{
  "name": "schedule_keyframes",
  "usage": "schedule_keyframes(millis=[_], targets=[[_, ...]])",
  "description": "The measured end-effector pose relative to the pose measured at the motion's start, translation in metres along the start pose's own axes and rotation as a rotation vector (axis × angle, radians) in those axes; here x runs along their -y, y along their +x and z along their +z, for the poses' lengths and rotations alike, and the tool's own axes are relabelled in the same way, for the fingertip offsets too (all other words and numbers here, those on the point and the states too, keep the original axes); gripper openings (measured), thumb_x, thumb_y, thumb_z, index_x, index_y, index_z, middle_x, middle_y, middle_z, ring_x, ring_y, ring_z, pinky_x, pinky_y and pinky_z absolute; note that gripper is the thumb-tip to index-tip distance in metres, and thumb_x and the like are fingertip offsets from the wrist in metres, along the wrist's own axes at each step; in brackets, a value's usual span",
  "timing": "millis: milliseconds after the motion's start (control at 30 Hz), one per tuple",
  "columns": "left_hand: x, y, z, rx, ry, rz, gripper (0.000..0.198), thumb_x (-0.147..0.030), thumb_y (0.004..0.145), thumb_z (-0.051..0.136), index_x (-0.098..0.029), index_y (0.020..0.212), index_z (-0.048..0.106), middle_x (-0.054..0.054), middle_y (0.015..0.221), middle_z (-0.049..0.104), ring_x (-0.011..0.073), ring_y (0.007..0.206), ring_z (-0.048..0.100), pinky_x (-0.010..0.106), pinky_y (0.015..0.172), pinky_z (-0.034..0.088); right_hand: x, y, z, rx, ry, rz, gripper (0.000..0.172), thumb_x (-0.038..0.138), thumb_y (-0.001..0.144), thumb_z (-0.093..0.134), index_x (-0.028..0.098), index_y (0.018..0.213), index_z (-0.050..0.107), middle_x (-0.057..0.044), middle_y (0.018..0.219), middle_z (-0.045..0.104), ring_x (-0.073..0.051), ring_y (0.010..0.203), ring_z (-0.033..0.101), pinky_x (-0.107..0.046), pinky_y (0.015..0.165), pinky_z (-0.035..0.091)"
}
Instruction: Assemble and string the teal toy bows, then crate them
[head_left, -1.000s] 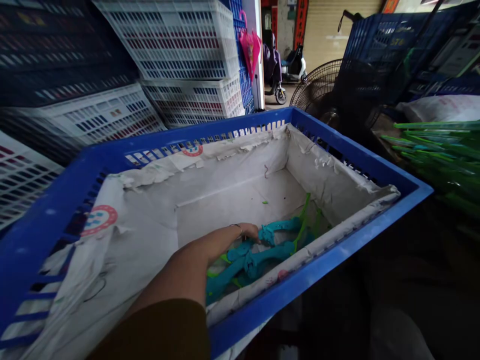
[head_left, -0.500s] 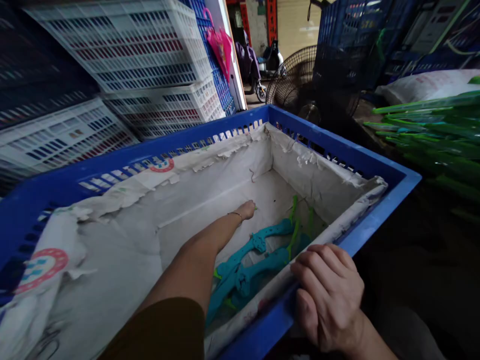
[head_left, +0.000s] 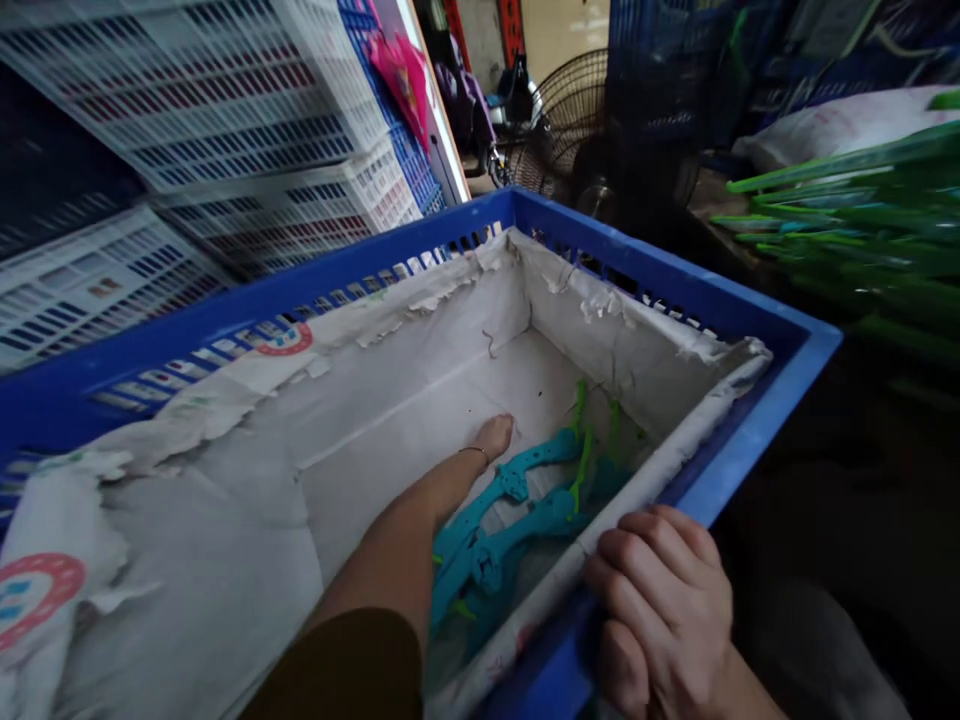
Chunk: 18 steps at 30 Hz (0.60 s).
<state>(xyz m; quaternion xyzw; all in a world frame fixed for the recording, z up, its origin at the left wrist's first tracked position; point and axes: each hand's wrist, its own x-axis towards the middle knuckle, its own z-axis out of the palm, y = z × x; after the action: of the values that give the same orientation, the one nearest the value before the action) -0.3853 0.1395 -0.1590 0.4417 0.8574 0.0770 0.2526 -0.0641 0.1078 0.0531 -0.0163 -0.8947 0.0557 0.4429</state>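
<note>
My left hand (head_left: 495, 436) reaches deep into a large blue plastic crate (head_left: 750, 305). Its fingers look curled down near the lined floor; whatever they hold, if anything, is hidden. Close to that wrist lie several teal plastic pieces (head_left: 516, 484) with jointed, arm-like shapes. Bright green plastic strips (head_left: 584, 455) stick up among them. My right hand (head_left: 667, 600) is closed over the near rim of the crate, knuckles up, thumb on the outer side. A torn white sheet (head_left: 217, 520) lines the crate's walls and floor.
White slatted crates (head_left: 262, 120) are stacked at the left. A pink umbrella (head_left: 405, 80) hangs behind them. A black fan (head_left: 562, 120) stands past the far corner. Green plastic strips in a bundle (head_left: 847, 220) lie at the right, near a white sack (head_left: 847, 120).
The view has shifted slightly. My left hand has moved a little lower towards the crate floor, and the small green bit at its fingertips no longer shows. My right hand keeps its grip.
</note>
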Motion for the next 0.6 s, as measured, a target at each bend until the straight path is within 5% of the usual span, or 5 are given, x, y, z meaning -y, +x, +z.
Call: schedule_keyframes(millis=[167,333,467,600], targets=[[-0.056,-0.037,-0.031,0.049,-0.293,0.000,0.032,-0.037,0.100,0.067,-0.016,0.124,0.065,0.009,0.121,0.068,0.0224,0.102,0.069,0.042,0.087,0.062,0.001,0.001,0.008,-0.052,0.013,0.000,0.039,0.022,0.103,0.032,0.017,0.077,0.061,-0.005,0.072,0.058,-0.022,0.076,0.053,-0.040,0.080,0.039],[-0.122,-0.096,-0.107,-0.029,-0.719,0.157,0.020,-0.033,0.102,0.063,-0.014,0.108,0.064,0.002,0.092,0.066,0.0131,0.073,0.063,0.028,0.066,0.057,0.001,0.008,0.010,-0.062,-0.014,-0.025,0.037,0.019,0.103,0.036,0.018,0.073,0.057,-0.004,0.071,0.053,-0.021,0.074,0.046,-0.039,0.077,0.038],[-0.176,-0.175,-0.168,-0.085,-1.031,0.428,0.011,-0.027,0.097,0.061,-0.019,0.093,0.054,-0.004,0.078,0.057,0.0086,0.065,0.059,0.022,0.065,0.052,-0.005,0.011,0.017,-0.088,-0.023,-0.030,0.038,0.018,0.103,0.036,0.019,0.070,0.055,-0.004,0.070,0.050,-0.021,0.073,0.042,-0.039,0.076,0.038],[-0.227,-0.269,-0.170,0.118,-1.199,0.638,0.031,-0.039,0.081,0.077,-0.020,0.090,0.054,-0.003,0.077,0.060,0.0104,0.063,0.059,0.025,0.063,0.053,-0.002,0.005,0.023,-0.025,-0.049,0.046,0.034,0.025,0.103,0.041,0.019,0.075,0.061,-0.007,0.075,0.058,-0.023,0.081,0.051,-0.041,0.081,0.044]])
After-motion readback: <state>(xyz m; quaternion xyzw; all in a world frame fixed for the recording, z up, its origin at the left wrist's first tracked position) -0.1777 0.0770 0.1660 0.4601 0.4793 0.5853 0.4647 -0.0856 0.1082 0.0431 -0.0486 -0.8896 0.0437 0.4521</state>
